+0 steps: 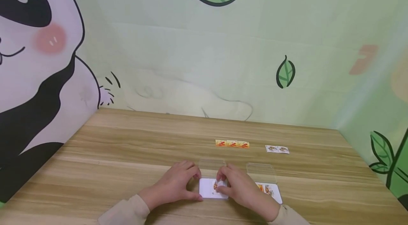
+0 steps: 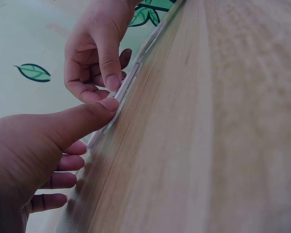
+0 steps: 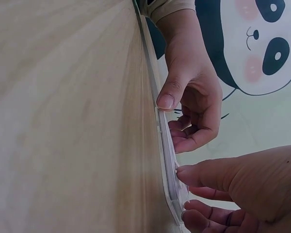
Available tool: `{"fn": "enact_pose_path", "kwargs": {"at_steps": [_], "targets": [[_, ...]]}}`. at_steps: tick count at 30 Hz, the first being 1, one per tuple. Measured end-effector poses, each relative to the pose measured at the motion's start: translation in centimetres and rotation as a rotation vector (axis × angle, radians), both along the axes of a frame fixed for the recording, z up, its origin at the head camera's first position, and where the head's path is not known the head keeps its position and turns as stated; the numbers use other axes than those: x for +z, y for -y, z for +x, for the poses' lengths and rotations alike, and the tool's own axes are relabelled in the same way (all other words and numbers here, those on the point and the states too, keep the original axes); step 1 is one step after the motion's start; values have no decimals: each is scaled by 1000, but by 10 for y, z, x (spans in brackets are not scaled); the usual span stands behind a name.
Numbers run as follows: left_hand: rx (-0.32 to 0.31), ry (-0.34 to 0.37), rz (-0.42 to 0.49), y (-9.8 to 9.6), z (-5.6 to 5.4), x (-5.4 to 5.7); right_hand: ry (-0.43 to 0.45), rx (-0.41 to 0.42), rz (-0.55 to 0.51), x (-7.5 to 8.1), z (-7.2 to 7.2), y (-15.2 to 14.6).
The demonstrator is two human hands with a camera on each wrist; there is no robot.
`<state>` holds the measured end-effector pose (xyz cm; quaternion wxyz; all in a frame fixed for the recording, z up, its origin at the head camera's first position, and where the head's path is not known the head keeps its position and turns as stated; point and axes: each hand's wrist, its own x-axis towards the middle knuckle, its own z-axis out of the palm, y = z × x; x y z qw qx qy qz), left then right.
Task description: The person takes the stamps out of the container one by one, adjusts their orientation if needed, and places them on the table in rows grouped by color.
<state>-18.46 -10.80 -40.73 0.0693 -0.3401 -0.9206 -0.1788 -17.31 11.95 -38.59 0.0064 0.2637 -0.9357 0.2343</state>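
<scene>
A small flat white case lies on the table with its clear lid folded back. My left hand holds the case by its left side, thumb at the near corner and fingers at the far corner. My right hand is over the case's right part, its thumb and index finger pinching a small printed picture piece against the white surface. In the left wrist view, the left thumb rests on the case's edge. The right thumb lies along the case in the right wrist view.
A second white case with a clear lid lies to the right, partly behind the right hand, with printed pieces inside. Farther back on the table are a strip of orange-yellow pieces and a pair of whitish pieces.
</scene>
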Motion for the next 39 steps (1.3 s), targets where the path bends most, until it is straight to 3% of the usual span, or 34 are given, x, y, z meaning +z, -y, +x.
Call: {"fn": "enact_pose_path", "kwargs": {"at_steps": [39], "targets": [[-6,-5,2,0,0,1,13,24,-49,0,-5,-2]]}}
